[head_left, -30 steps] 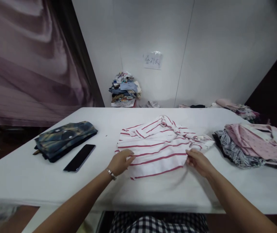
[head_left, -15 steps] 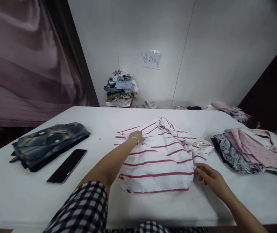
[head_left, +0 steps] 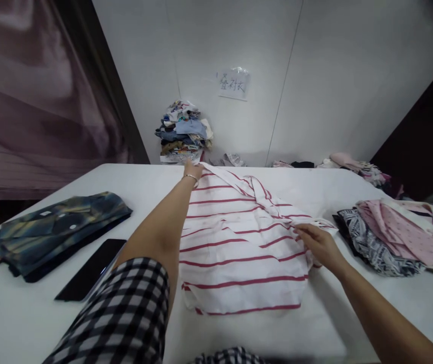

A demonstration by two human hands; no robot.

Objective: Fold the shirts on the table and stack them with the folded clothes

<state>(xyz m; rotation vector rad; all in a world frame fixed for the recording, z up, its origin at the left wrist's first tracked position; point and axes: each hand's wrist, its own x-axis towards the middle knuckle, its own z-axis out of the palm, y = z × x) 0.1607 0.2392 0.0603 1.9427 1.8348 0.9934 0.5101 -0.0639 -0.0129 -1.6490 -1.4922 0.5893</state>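
On the white worktop (head_left: 352, 313), the left hand (head_left: 192, 171) and right hand (head_left: 321, 246) pinch a red-striped white fabric shirt (head_left: 235, 247) between closed fingers (head_left: 304, 229).

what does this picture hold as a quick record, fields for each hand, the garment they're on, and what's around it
garment: striped shirt, white with red stripes, spread on the table, somewhat creased
left hand: holding the shirt's far left corner
right hand: at the shirt's right side, grip unclear
left of shirt: phone, dark plaid garment
right of shirt: pink garment partly over a black-and-white patterned one
behind table: stack of clothes, paper sign on the wall
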